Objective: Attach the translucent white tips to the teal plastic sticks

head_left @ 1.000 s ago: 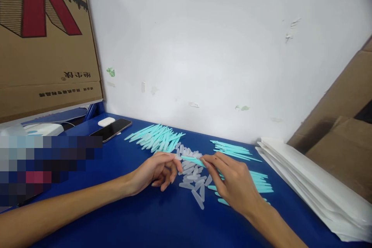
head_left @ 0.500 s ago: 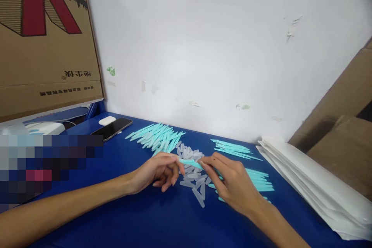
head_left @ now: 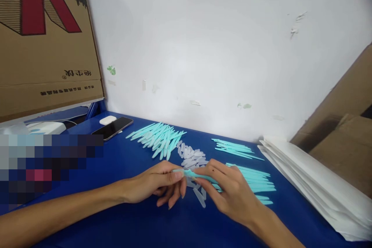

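Observation:
Between my hands is a slim turquoise eyebrow razor (head_left: 190, 173), roughly level above the table. My left hand (head_left: 167, 180) pinches its left end, where a translucent cap (head_left: 176, 170) shows at the thumb; the other fingers curl loosely below. My right hand (head_left: 229, 184) grips the handle between thumb and fingers, hiding part of it. Loose translucent caps (head_left: 190, 155) lie in a heap just beyond and partly under my hands. A pile of turquoise razors (head_left: 158, 137) is behind my left hand, and another group of razors (head_left: 258, 178) lies beside my right hand.
A smaller row of razors (head_left: 234, 149) lies near the wall on the blue table (head_left: 139, 224). White sheets or bags (head_left: 314, 186) are stacked at right. A phone (head_left: 116, 127) and white case (head_left: 107, 120) lie at left, below a large cardboard box (head_left: 49, 54).
Both hands have moved slightly toward me with the razor. The left thumb now presses on the capped end, and more of the razors beside my right hand show.

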`<state>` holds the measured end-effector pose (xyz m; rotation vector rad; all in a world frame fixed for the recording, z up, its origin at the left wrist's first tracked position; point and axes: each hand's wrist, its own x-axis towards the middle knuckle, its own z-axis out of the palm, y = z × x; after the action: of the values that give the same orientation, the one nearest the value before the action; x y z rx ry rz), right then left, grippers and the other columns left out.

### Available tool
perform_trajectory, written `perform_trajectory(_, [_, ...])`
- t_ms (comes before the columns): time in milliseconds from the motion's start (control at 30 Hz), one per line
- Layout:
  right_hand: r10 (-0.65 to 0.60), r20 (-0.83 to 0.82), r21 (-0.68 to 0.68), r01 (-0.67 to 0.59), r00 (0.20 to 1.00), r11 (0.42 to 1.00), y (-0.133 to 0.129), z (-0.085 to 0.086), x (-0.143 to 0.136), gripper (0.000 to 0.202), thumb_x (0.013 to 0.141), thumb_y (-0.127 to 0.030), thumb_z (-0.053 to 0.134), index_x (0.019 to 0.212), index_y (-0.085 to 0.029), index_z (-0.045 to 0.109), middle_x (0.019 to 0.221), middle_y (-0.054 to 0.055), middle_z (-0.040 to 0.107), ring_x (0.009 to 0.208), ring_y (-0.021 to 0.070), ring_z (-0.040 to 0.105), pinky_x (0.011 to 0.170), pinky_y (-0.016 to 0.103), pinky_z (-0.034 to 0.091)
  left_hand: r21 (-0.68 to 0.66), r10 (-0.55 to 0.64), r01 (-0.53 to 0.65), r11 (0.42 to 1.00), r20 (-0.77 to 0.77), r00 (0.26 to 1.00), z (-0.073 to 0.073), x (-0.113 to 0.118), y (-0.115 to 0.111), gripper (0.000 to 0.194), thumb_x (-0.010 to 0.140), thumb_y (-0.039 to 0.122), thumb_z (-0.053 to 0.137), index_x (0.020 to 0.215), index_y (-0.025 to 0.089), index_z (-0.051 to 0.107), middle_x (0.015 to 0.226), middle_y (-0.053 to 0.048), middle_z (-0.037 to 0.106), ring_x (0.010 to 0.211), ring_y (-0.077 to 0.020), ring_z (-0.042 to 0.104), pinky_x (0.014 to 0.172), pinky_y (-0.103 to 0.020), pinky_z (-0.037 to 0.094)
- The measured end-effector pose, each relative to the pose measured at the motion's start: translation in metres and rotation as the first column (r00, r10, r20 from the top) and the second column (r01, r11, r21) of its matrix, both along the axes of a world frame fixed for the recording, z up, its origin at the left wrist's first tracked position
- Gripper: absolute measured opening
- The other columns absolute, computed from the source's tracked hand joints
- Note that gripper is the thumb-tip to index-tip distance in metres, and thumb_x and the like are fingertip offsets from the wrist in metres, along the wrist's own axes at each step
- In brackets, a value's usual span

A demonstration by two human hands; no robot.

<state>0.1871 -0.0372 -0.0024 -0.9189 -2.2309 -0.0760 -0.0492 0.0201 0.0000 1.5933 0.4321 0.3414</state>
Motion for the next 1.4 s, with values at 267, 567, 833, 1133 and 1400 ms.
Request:
perform_trajectory(267, [0.022,-0.081,0.024,-0.020,0.996,1.000,-0.001,-0.005,-0.004,0.014,0.097,-0.020,0.059,0.109,-0.021,0.066,0.077,0.001,0.063,0.064,0.0125,0.056,0.052,0.027,0.032,0.003,-0.002,0.002,1.000,0.001,1.000,0.002,-0.001,-0.003,0.048,0.102,0.048,0.039,0.083,0.012,0.063,0.061,-0.004,0.061,0.043,-0.0081,0.046,0.042,-0.022,0.023])
perform_trajectory(567, [-0.059,0.033,0.044,0.057,0.998,0.997,-0.001,0.004,-0.002,0.016,0.100,-0.027,0.055,0.111,-0.024,0.067,0.081,-0.001,0.066,0.065,0.0108,0.060,0.051,0.027,0.031,0.149,0.063,-0.060,0.987,-0.021,0.998,0.001,0.000,-0.004,0.049,0.102,0.052,0.038,0.088,0.013,0.063,0.062,-0.002,0.057,0.048,-0.0092,0.045,0.047,-0.021,0.034])
perform_trajectory(833, [-0.144,0.183,0.194,0.108,0.973,0.975,0.008,0.005,0.005,0.024,0.104,-0.027,0.047,0.097,-0.019,0.068,0.065,-0.002,0.061,0.055,0.0103,0.055,0.049,0.030,0.025,0.544,0.355,-0.301,0.783,0.006,0.935,0.005,0.000,0.000,0.034,0.101,0.048,0.046,0.101,0.018,0.062,0.070,0.002,0.059,0.055,-0.0096,0.049,0.052,-0.020,0.037])
perform_trajectory(1133, [-0.126,0.243,-0.015,0.133,0.962,0.991,0.002,0.005,0.002,0.023,0.104,-0.034,0.047,0.105,-0.024,0.068,0.077,-0.001,0.070,0.065,0.0132,0.066,0.054,0.029,0.029,0.647,0.367,-0.265,0.715,-0.024,0.930,0.003,0.004,0.000,0.034,0.099,0.042,0.051,0.086,0.017,0.071,0.075,-0.002,0.065,0.063,-0.0120,0.053,0.058,-0.021,0.038])
perform_trajectory(1400, [-0.191,0.218,0.070,0.180,0.957,0.981,0.017,0.013,0.034,0.024,0.103,-0.030,0.050,0.104,-0.021,0.071,0.080,0.002,0.074,0.066,0.0136,0.069,0.057,0.024,0.043,0.526,0.515,-0.463,0.713,0.055,0.856,0.006,-0.006,0.021,0.039,0.095,0.047,0.055,0.085,0.014,0.074,0.065,-0.002,0.058,0.054,-0.0116,0.044,0.050,-0.022,0.032])
